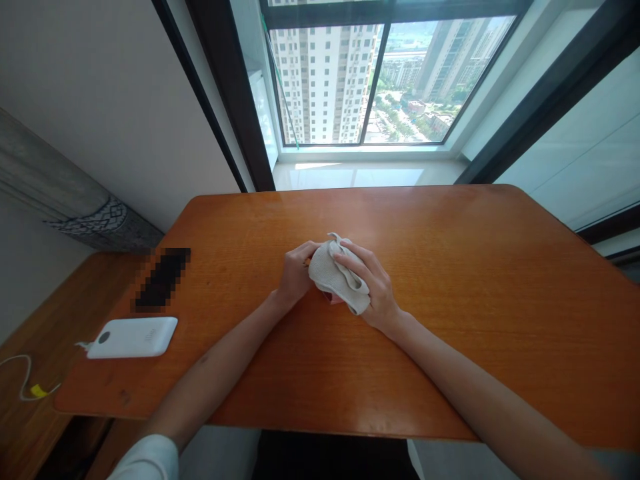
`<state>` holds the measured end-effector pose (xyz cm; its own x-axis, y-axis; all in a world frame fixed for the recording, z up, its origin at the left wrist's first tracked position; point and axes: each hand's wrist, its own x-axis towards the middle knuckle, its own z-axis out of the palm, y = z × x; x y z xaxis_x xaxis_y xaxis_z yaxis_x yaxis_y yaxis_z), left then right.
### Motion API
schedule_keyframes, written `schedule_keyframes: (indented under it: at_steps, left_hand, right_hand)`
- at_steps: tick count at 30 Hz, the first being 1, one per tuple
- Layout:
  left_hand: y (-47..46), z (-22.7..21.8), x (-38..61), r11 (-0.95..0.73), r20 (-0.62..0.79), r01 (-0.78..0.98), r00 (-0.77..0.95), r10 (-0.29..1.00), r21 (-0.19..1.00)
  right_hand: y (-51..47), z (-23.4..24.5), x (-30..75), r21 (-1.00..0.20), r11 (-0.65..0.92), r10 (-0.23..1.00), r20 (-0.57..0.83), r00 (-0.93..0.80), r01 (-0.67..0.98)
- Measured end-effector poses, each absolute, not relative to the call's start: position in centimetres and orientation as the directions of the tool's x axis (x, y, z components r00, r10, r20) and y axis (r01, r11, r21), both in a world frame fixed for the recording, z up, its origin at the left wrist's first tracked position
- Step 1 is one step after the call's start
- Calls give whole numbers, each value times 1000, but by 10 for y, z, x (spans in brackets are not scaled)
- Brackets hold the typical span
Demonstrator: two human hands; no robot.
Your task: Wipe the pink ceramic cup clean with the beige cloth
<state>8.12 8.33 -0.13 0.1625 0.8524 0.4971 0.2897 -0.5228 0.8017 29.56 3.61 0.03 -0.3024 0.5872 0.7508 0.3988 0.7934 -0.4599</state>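
Observation:
A crumpled off-white cloth [334,270] is bunched up between my two hands above the middle of the wooden table [450,267]. My right hand [375,283] presses the cloth from the right, with its fingers bent over the folds. On the other side, my left hand [299,270] is closed, and its fingertips disappear behind the cloth. A small pinkish-red thing [333,298] peeks out below the cloth's lower edge. Most of it is covered, so its kind cannot be made out, nor what exactly the left fingers grip.
A white device [133,337] with a cable lies at the table's left side. Behind it is a dark, pixelated object [163,280]. A lower wooden surface [30,347] with a white cord adjoins on the left. A window [370,80] stands beyond the far edge.

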Motion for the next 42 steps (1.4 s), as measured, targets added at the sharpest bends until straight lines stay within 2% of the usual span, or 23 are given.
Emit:
schedule_keyframes:
  at_steps: [2,6,12,17,19,22,24,28,35,39,42]
  left_hand:
    - [82,-5,82,-435,430,244,78,900,867]
    - [84,-8,82,-277,281,171,-2,960,946]
    - [88,-13,81,-192,180,201,77,981,961]
    - [82,-11,82,-235,215,258,103,971,937]
    - [79,-10,82,-330,318,297,87,944,896]
    - [77,-11,82,-537,538,348,104,837,769]
    - [76,-12,80,-597,600,354,117,792,720]
    - [72,-13,78,-563,561,373,125,818,738]
    - [70,-9,86,-400,385,293,110,916,868]
    - [76,-13,86,-389,347,359,178,921,848]
    - [82,-19,83,-440,389,403,206,898,802]
  right_hand:
    - [37,2,296,-457,796,583,755,-301,396]
    - [38,5,293,-375,831,523,779,-345,410]
    - [39,7,290,-332,832,500,795,-342,445]
    - [38,6,293,-334,828,503,798,-333,450]
    - [38,6,294,-337,824,509,794,-334,455]
    - [38,5,294,-327,828,503,793,-344,456]
    - [37,5,293,-306,837,488,793,-365,454]
    - [36,5,292,-272,851,458,803,-382,450]
    - [34,8,291,-233,870,414,824,-388,435]
    - [35,7,292,-207,871,403,820,-406,446]
    - [36,6,292,-159,873,380,815,-438,460]
